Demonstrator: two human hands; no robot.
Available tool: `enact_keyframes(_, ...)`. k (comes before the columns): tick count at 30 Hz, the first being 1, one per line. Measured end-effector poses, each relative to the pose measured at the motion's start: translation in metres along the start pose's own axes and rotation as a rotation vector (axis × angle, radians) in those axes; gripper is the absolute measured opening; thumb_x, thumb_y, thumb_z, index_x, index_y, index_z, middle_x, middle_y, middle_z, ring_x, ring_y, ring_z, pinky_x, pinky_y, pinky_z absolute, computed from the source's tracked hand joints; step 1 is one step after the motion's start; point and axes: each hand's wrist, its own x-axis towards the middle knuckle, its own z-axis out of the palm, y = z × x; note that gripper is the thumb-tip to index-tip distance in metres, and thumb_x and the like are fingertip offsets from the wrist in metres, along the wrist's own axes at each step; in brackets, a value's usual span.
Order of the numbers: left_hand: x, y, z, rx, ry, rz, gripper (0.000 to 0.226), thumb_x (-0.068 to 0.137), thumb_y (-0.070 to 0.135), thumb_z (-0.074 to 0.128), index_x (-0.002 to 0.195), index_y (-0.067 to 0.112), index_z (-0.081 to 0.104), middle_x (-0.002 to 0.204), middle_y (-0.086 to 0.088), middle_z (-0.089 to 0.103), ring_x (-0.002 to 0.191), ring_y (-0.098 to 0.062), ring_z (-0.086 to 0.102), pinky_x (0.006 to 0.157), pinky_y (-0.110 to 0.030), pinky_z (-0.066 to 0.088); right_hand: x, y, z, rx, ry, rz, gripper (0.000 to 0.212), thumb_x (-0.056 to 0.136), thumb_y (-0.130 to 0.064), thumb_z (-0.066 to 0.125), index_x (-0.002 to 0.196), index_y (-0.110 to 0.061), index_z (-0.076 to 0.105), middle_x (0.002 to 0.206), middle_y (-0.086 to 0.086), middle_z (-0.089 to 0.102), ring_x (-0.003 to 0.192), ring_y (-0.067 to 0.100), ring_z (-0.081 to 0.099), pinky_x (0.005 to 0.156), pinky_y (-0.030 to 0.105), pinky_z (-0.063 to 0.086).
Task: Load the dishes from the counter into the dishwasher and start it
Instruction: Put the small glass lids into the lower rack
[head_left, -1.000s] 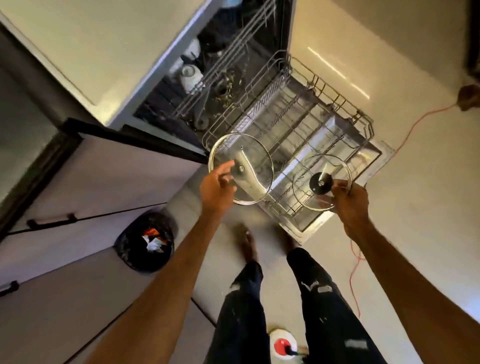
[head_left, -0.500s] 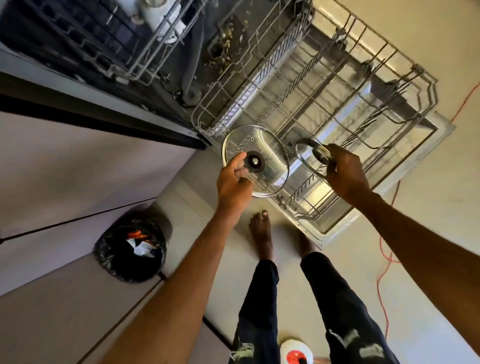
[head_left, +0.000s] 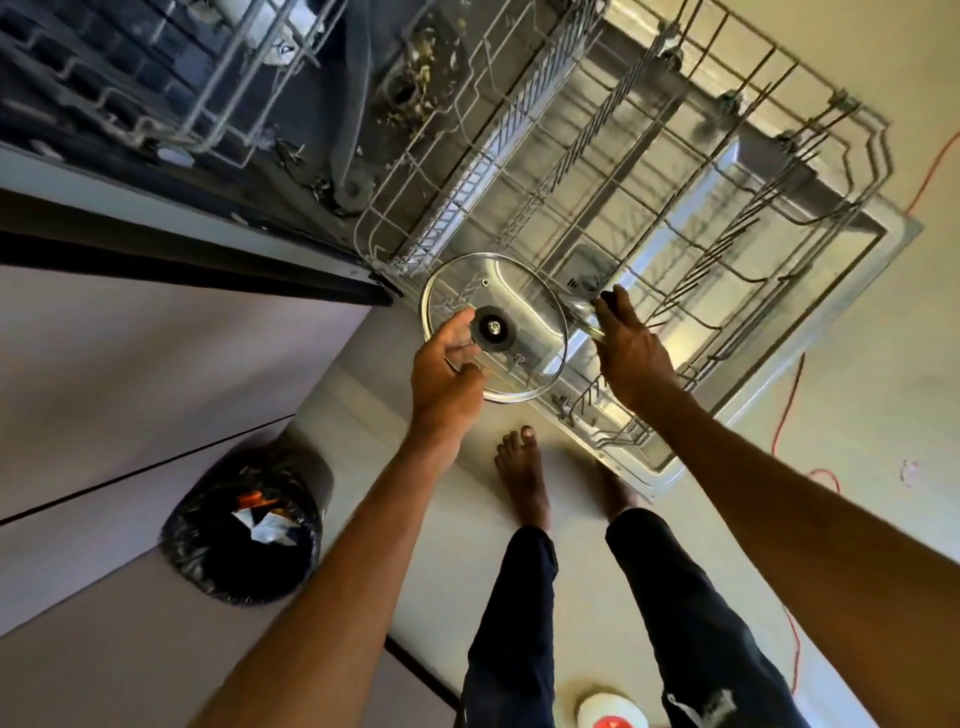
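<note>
– Two lids in play? Grip status.
– Yes. Your left hand (head_left: 447, 376) pinches the large round glass lid with the steel rim and black knob (head_left: 493, 328) at its near edge, thumb on the glass next to the knob, fingers curled under the rim. Your right hand (head_left: 636, 358) is curled round a smaller glass lid (head_left: 581, 313); only a sliver of it shows past your fingers.
– Where are they?
– Both held in the air over the near left corner of the grey wire lower rack (head_left: 649, 171), which is pulled out over the open dishwasher door (head_left: 896, 234). Large lid is tilted, face toward you. Small lid sits just beside its right edge; touching or not, can't tell.
– Around that?
– Top left, the grey wire upper rack (head_left: 218, 78) inside the tub. On the floor: black bin bag (head_left: 244, 535) to your left, orange cable (head_left: 784, 415) to your right, your bare feet (head_left: 522, 478) below the door's front edge.
</note>
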Motion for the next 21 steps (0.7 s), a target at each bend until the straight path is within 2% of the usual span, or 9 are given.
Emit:
enact_keyframes(5, 0.0, 0.02, 0.007, -0.024, 0.01, 0.028, 0.07, 0.078, -0.019, 0.046, 0.138, 0.016, 0.06, 0.124, -0.002, 0.067, 0.11, -0.014, 0.064, 0.1, -0.048, 0.054, 0.012, 0.012, -0.018, 0.112, -0.17, -0.067, 0.073, 0.098, -0.018, 0.064, 0.159, -0.011, 0.024, 0.167, 0.018, 0.01, 0.148, 0.043, 0.027, 0.117, 0.051, 0.035)
enact_keyframes(8, -0.005, 0.041, 0.014, -0.079, 0.069, 0.105, 0.063, 0.081, -0.018, 0.049, 0.13, 0.018, 0.066, 0.106, 0.005, 0.072, 0.098, -0.013, 0.066, 0.088, -0.038, 0.06, 0.01, 0.02, -0.04, 0.21, -0.244, -0.097, 0.084, 0.089, -0.018, 0.076, 0.158, -0.011, 0.028, 0.157, 0.013, 0.04, 0.149, 0.041, 0.025, 0.121, 0.045, 0.026)
enact_keyframes(10, -0.01, 0.056, 0.02, -0.128, 0.098, 0.172, 0.055, 0.083, -0.017, 0.049, 0.121, 0.017, 0.071, 0.105, 0.004, 0.074, 0.099, -0.016, 0.069, 0.075, -0.028, 0.06, 0.006, 0.017, -0.063, 0.428, -0.195, 0.068, 0.062, 0.09, -0.016, 0.073, 0.146, -0.012, 0.049, 0.135, 0.011, 0.061, 0.126, 0.027, 0.055, 0.103, 0.027, 0.044)
enact_keyframes(12, -0.014, 0.07, 0.027, -0.157, 0.085, 0.216, 0.049, 0.081, -0.019, 0.047, 0.108, 0.012, 0.075, 0.101, 0.008, 0.075, 0.1, -0.015, 0.069, 0.07, -0.022, 0.057, 0.003, 0.005, -0.094, 0.921, -0.115, 0.317, 0.024, 0.096, -0.016, 0.065, 0.119, -0.009, 0.066, 0.109, 0.009, 0.068, 0.09, 0.014, 0.069, 0.076, 0.021, 0.05)
enact_keyframes(13, -0.014, 0.076, 0.032, -0.165, 0.067, 0.214, 0.046, 0.08, -0.019, 0.047, 0.1, 0.01, 0.076, 0.095, 0.012, 0.075, 0.098, -0.015, 0.069, 0.069, -0.024, 0.057, 0.003, -0.001, -0.109, 1.184, -0.136, 0.388, 0.021, 0.098, -0.023, 0.064, 0.113, -0.008, 0.067, 0.105, 0.009, 0.07, 0.087, 0.015, 0.073, 0.074, 0.022, 0.054)
enact_keyframes(15, -0.009, 0.081, 0.043, -0.145, 0.021, 0.168, 0.039, 0.08, -0.016, 0.049, 0.084, 0.015, 0.073, 0.091, 0.015, 0.075, 0.096, -0.017, 0.068, 0.069, -0.034, 0.058, 0.006, -0.004, -0.133, 1.474, -0.258, 0.4, 0.039, 0.096, -0.041, 0.064, 0.116, -0.008, 0.067, 0.113, 0.011, 0.074, 0.102, 0.027, 0.074, 0.081, 0.033, 0.059)
enact_keyframes(16, -0.004, 0.081, 0.049, -0.135, -0.026, 0.134, 0.036, 0.082, -0.015, 0.05, 0.08, 0.016, 0.069, 0.096, 0.011, 0.076, 0.099, -0.02, 0.069, 0.07, -0.037, 0.058, 0.009, -0.004, -0.14, 1.497, -0.296, 0.357, 0.041, 0.095, -0.04, 0.065, 0.121, -0.009, 0.066, 0.117, 0.013, 0.074, 0.105, 0.032, 0.072, 0.085, 0.039, 0.06)
enact_keyframes(18, 0.008, 0.079, 0.063, -0.138, -0.135, 0.097, 0.029, 0.085, -0.013, 0.052, 0.082, 0.012, 0.065, 0.108, 0.001, 0.075, 0.106, -0.023, 0.07, 0.08, -0.04, 0.06, 0.014, 0.001, -0.153, 1.494, -0.249, 0.277, 0.034, 0.096, -0.018, 0.066, 0.128, -0.008, 0.063, 0.117, 0.018, 0.073, 0.105, 0.041, 0.071, 0.083, 0.043, 0.061)
enact_keyframes(21, 0.023, 0.077, 0.081, 0.002, -0.24, 0.159, 0.031, 0.087, -0.009, 0.055, 0.105, 0.013, 0.069, 0.105, 0.012, 0.071, 0.106, -0.012, 0.065, 0.092, -0.033, 0.058, 0.018, 0.013, -0.171, 1.382, -0.064, 0.218, 0.031, 0.094, 0.001, 0.062, 0.123, -0.008, 0.065, 0.11, 0.021, 0.074, 0.099, 0.047, 0.071, 0.085, 0.053, 0.06)
